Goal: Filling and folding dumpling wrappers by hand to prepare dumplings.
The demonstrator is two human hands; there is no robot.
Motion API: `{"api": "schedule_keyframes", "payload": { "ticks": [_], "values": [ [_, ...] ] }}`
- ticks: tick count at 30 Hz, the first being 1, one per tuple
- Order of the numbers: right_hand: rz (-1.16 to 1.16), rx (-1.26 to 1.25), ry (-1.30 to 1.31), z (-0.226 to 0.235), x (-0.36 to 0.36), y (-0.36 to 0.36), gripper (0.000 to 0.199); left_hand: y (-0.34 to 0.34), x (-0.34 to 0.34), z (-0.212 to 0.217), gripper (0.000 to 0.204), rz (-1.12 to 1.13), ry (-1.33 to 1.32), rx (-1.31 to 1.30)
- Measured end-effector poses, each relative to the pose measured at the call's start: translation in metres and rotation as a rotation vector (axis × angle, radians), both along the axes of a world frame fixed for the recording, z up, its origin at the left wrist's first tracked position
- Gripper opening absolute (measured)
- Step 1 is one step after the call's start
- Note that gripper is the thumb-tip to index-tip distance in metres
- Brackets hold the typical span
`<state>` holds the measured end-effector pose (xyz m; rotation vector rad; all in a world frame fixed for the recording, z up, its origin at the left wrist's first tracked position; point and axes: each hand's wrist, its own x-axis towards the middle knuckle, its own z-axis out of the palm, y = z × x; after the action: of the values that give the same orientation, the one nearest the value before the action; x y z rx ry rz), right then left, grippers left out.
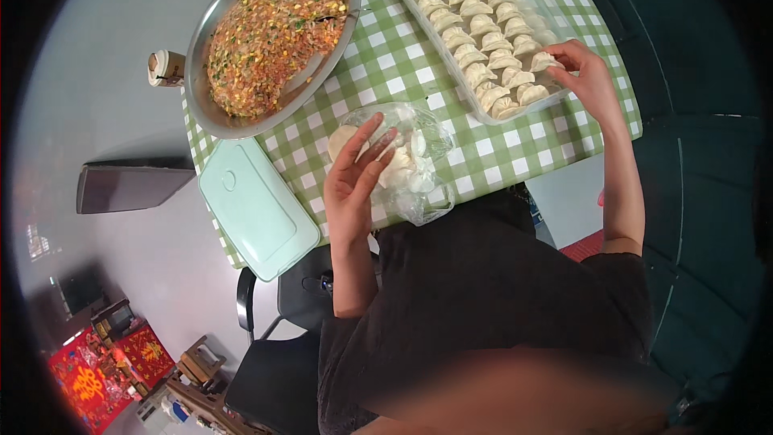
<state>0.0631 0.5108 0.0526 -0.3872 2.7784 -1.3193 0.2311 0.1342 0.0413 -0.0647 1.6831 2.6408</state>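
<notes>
My right hand point(586, 79) pinches a dumpling point(544, 62) between thumb and fingers at the right side of a clear plastic container point(445, 69). Several rows of pale, pleated dumplings point(483, 24) fill much of that container. Held over a clear plastic bag point(431, 201), my left hand point(356, 169) has its fingers apart and nothing visible in it. White dough pieces point(415, 169) show through the bag, and a round dough wrapper point(341, 138) lies partly behind my left fingers.
A large metal bowl point(193, 72) of minced filling point(274, 44) with a utensil stands at the table's far left. A mint-green lid point(258, 205) overhangs the left edge of the green checked tablecloth point(491, 149). Beyond are a paper cup point(166, 68) and a black chair point(274, 379).
</notes>
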Motion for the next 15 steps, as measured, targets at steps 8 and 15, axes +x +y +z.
{"api": "schedule_keyframes", "payload": {
  "ticks": [8, 15],
  "values": [
    [-0.028, 0.029, -0.039, -0.017, -0.009, -0.010, 0.032, -0.029, 0.007, -0.006, 0.052, 0.250, 0.005, -0.209],
    [0.017, -0.127, -0.141, -0.036, -0.017, 0.008, 0.037, -0.054, 0.005, -0.024, 0.036, 0.506, -0.021, -0.681]
  ]
}}
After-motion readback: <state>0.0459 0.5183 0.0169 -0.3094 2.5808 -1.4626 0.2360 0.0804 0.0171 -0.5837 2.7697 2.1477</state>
